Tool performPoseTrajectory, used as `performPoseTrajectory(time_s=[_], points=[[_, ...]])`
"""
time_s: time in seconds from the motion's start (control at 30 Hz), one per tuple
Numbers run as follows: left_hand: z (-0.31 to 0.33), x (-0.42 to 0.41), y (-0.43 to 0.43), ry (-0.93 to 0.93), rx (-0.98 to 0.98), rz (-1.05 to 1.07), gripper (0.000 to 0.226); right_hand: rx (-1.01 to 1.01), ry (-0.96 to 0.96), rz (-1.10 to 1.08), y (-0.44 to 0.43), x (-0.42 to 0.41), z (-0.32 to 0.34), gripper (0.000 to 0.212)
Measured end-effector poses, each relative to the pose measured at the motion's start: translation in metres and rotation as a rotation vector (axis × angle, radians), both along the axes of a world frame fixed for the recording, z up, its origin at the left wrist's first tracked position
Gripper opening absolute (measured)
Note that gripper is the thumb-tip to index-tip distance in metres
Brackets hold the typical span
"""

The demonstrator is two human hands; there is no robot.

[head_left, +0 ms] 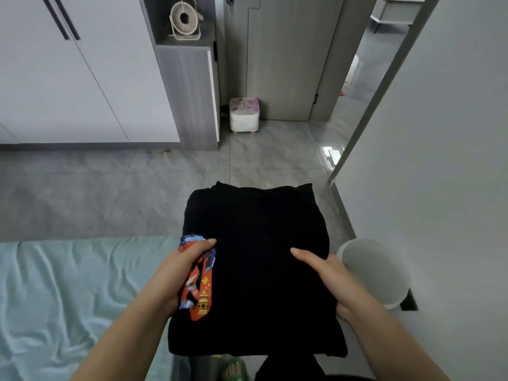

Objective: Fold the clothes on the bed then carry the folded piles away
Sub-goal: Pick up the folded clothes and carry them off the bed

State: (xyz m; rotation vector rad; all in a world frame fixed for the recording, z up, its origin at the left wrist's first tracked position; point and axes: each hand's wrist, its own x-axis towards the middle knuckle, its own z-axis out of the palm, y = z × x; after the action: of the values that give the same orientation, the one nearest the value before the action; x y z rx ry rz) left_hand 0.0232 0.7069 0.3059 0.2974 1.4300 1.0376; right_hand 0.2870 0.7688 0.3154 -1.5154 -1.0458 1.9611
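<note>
We held the folded black pile just past the bed's corner, above the tiled floor, left hand and right hand gripping its sides, thumbs flat on top, other fingers hidden beneath, white bin by the wall, stool near the door.

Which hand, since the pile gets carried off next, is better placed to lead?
Probably the right hand: it grips the pile on the side toward the doorway; the left hand holds the bed side.
</note>
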Motion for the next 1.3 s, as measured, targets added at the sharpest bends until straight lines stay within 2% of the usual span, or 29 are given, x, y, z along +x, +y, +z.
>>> performPoseTrajectory(time_s=[0.23, 0.4, 0.43, 0.57, 0.73, 0.87, 1.13, 1.23, 1.3], points=[[-0.006, -0.019, 0.118, 0.041, -0.005, 0.015, 0.054, 0.004, 0.007, 0.039, 0.127, -0.017, -0.006, 0.044], [-0.016, -0.025, 0.204, 0.031, 0.017, 0.101, 0.039, 0.028, 0.003, 0.142, 0.241, -0.031, -0.005, 0.039], [-0.017, -0.025, 0.219, 0.029, 0.013, 0.128, 0.04, 0.022, 0.001, 0.169, 0.263, -0.034, -0.004, 0.039], [-0.022, -0.035, 0.274, 0.025, -0.006, 0.223, 0.069, 0.003, -0.013, 0.285, 0.345, -0.049, 0.001, 0.038], [-0.029, -0.054, 0.331, 0.009, -0.044, 0.315, 0.072, -0.004, -0.048, 0.402, 0.429, -0.084, 0.0, 0.044], [-0.029, -0.084, 0.373, 0.0, -0.02, 0.386, 0.059, 0.01, -0.057, 0.468, 0.486, -0.128, -0.003, 0.045], [-0.027, -0.187, 0.45, 0.013, 0.003, 0.5, 0.06, 0.041, -0.048, 0.576, 0.581, -0.257, 0.004, 0.035], [-0.025, -0.229, 0.469, 0.013, 0.008, 0.546, 0.061, 0.043, -0.057, 0.621, 0.609, -0.31, 0.009, 0.039], [-0.021, -0.258, 0.478, 0.028, 0.011, 0.576, 0.054, 0.046, -0.051, 0.661, 0.625, -0.347, 0.011, 0.042]])
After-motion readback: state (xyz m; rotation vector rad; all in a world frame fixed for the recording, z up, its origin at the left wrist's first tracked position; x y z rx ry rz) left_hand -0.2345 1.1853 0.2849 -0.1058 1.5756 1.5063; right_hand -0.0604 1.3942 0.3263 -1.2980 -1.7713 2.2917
